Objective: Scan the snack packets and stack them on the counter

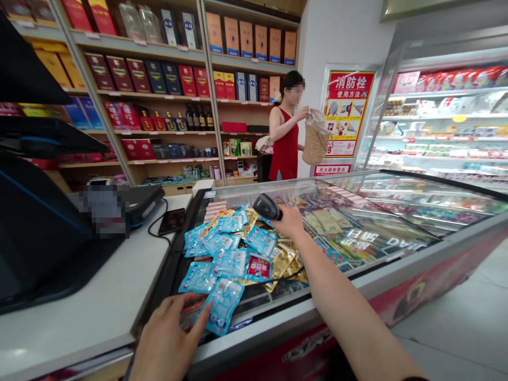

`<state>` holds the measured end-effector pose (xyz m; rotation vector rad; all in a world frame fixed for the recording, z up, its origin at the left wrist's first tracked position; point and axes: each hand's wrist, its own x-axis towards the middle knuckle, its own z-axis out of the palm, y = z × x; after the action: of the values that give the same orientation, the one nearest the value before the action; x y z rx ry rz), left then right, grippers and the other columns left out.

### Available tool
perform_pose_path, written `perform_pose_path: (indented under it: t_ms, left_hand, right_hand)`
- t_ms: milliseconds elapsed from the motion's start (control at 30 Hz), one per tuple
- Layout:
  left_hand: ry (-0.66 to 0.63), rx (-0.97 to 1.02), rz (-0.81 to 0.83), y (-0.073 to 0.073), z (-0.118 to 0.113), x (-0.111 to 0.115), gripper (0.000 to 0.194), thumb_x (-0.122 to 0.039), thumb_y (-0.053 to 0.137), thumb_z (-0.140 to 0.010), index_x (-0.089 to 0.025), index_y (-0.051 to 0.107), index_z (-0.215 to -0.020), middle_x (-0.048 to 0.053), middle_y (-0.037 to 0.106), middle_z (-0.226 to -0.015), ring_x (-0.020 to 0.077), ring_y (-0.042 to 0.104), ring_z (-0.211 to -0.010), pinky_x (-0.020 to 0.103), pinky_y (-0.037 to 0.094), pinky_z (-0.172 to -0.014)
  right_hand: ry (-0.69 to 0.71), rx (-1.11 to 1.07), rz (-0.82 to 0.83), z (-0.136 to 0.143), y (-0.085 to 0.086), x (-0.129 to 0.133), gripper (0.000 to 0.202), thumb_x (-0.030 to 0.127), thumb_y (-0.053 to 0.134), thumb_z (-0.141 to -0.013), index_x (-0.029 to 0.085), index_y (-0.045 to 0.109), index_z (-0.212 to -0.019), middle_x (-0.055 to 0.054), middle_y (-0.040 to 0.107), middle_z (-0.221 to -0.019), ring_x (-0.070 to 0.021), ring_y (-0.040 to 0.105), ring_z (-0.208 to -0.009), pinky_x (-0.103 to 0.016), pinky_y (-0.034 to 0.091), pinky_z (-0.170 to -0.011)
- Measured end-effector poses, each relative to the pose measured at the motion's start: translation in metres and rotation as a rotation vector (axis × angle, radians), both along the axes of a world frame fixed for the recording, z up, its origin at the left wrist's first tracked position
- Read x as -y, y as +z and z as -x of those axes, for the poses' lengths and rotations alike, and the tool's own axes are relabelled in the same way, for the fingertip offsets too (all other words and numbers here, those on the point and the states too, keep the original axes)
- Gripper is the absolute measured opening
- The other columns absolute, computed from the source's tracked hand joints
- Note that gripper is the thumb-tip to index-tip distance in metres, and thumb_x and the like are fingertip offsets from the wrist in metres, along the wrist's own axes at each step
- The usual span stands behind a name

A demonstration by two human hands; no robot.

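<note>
Biggest thing here's the freezer [273, 321], glass top carrying the whole heap; white desk [119, 286] butts up on my L. Across from me, another person [283, 137] holds a woven basket [315, 140]. My R hand [289, 222] has its fingers wrapped round a handheld scanner [267, 207], held just over the heap's far side, head pointing L. My L hand [170, 328] is low at the near edge, thumb & index apart at the tips approx., thumb on the nearest blue packet [226, 304]; can't tell if I'm pinching it. Rest of the pkts: blue packets [220, 242] mostly on top, gold packets [283, 259] under & to the R, one red-labelled packet [259, 267] mid-heap. Progress, my guess: pkts are out & scanner's ready, but no sorted pile apart from the heap, so scanning/sorting probably mostly left; can't tell which, if any, are scanned.
</note>
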<state>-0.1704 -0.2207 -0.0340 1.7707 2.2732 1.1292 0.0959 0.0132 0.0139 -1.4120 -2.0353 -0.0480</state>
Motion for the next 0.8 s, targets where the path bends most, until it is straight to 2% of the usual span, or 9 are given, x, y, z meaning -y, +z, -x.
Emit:
perform_pose_path:
  t_ms: [200, 300, 400, 500, 600, 700, 800]
  left_hand:
    - [0.103, -0.204, 0.1, -0.004, -0.017, 0.003, 0.044, -0.064, 0.056, -0.068, -0.028, 0.074, -0.085, 0.011, 0.072, -0.099, 0.0325, 0.066, -0.091, 0.046, 0.048, -0.081]
    - [0.097, -0.18, 0.107, -0.003, -0.016, 0.003, 0.038, -0.062, 0.058, -0.066, -0.029, 0.073, -0.078, 0.009, 0.074, -0.102, 0.0327, 0.067, -0.092, 0.045, 0.048, -0.08]
    - [0.04, -0.054, 0.064, -0.001, -0.009, 0.004, 0.032, -0.059, 0.059, -0.066, -0.028, 0.069, -0.069, 0.006, 0.076, -0.094, 0.0302, 0.069, -0.088, 0.042, 0.05, -0.08]
    - [-0.011, 0.128, 0.036, 0.005, 0.001, 0.006, 0.035, -0.062, 0.059, -0.068, -0.027, 0.067, -0.072, 0.002, 0.073, -0.077, 0.0254, 0.069, -0.076, 0.034, 0.053, -0.07]
    - [-0.006, 0.335, 0.008, 0.014, 0.007, 0.003, 0.042, -0.065, 0.063, -0.063, -0.025, 0.064, -0.074, 0.0, 0.068, -0.066, 0.0222, 0.066, -0.065, 0.03, 0.052, -0.062]
    - [0.027, 0.532, -0.107, 0.031, 0.01, -0.012, 0.042, -0.06, 0.068, -0.06, -0.023, 0.062, -0.08, -0.002, 0.063, -0.064, 0.0197, 0.064, -0.063, 0.029, 0.053, -0.058]
    - [0.094, 0.737, -0.262, 0.057, 0.009, -0.04, 0.038, -0.051, 0.068, -0.064, -0.023, 0.057, -0.088, -0.004, 0.059, -0.066, 0.0162, 0.058, -0.056, 0.026, 0.051, -0.046]
  right_hand:
    - [0.014, 0.015, -0.006, 0.004, 0.001, 0.006, 0.024, 0.038, 0.069, -0.08, 0.024, 0.071, -0.099, -0.007, 0.077, -0.093, -0.0285, 0.07, -0.095, -0.034, 0.041, -0.086]
    - [0.022, 0.01, 0.001, 0.005, 0.002, 0.007, 0.026, 0.038, 0.068, -0.08, 0.023, 0.072, -0.101, -0.008, 0.077, -0.096, -0.0279, 0.07, -0.095, -0.033, 0.041, -0.086]
    - [0.026, 0.005, 0.012, 0.006, 0.003, 0.008, 0.027, 0.037, 0.069, -0.08, 0.023, 0.072, -0.103, -0.007, 0.077, -0.097, -0.0273, 0.07, -0.096, -0.032, 0.042, -0.086]
    - [0.03, 0.001, 0.01, 0.007, 0.004, 0.008, 0.028, 0.037, 0.069, -0.08, 0.023, 0.072, -0.105, -0.007, 0.077, -0.1, -0.0269, 0.07, -0.098, -0.032, 0.042, -0.087]
    - [0.034, -0.002, 0.003, 0.007, 0.004, 0.008, 0.03, 0.037, 0.069, -0.08, 0.024, 0.072, -0.108, -0.006, 0.077, -0.103, -0.0265, 0.07, -0.097, -0.032, 0.043, -0.086]
    - [0.05, -0.006, 0.002, 0.008, 0.004, 0.008, 0.03, 0.039, 0.069, -0.081, 0.025, 0.072, -0.107, -0.006, 0.078, -0.099, -0.0262, 0.07, -0.094, -0.032, 0.043, -0.086]
    - [0.077, -0.022, 0.0, 0.008, 0.004, 0.008, 0.03, 0.041, 0.069, -0.081, 0.025, 0.072, -0.106, -0.005, 0.078, -0.098, -0.0263, 0.07, -0.092, -0.032, 0.043, -0.085]
